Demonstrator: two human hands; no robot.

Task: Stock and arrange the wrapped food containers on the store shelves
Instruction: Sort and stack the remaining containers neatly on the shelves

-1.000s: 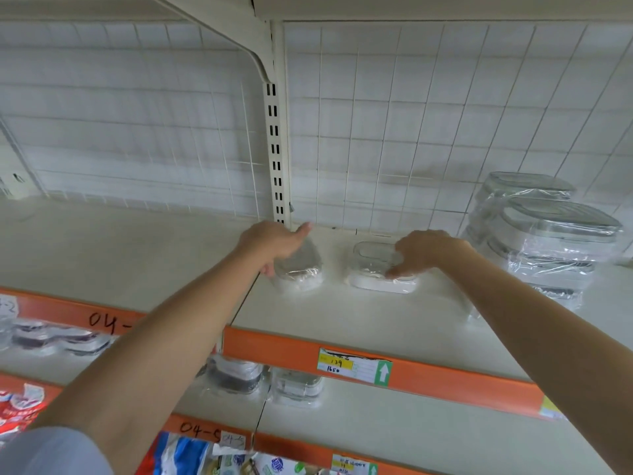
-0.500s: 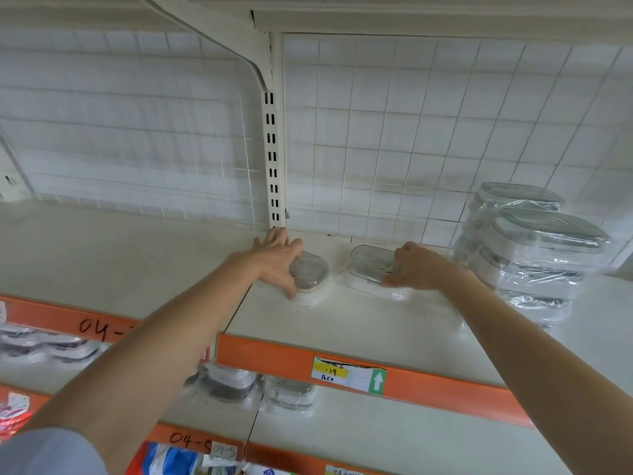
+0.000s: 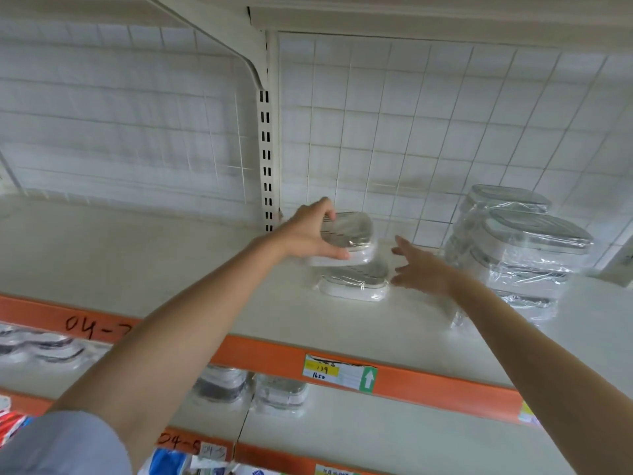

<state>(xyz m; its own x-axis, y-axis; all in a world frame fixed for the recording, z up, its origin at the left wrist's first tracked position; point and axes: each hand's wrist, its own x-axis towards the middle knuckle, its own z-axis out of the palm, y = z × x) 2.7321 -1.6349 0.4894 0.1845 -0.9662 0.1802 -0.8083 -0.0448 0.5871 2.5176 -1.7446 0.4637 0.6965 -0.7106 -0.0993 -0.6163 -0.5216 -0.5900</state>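
Observation:
My left hand (image 3: 308, 231) grips a small plastic-wrapped container (image 3: 352, 234), holding it tilted in the air just above a second small wrapped container (image 3: 356, 282). That second container lies flat on the cream shelf (image 3: 171, 269). My right hand (image 3: 419, 265) hovers to the right of both, fingers spread and straight, holding nothing. It is close to the lower container, and I cannot tell whether it touches it.
A tall stack of larger wrapped containers (image 3: 520, 248) stands at the right of the shelf against the wire grid back (image 3: 411, 132). A slotted upright post (image 3: 266, 159) divides the bays. An orange price rail (image 3: 428, 385) edges the shelf; more wrapped containers (image 3: 281, 395) sit on the shelf below.
My left hand has lifted its container off the shelf and carried it right, over the other one. My right hand has let go of its container and pulled back to the right.

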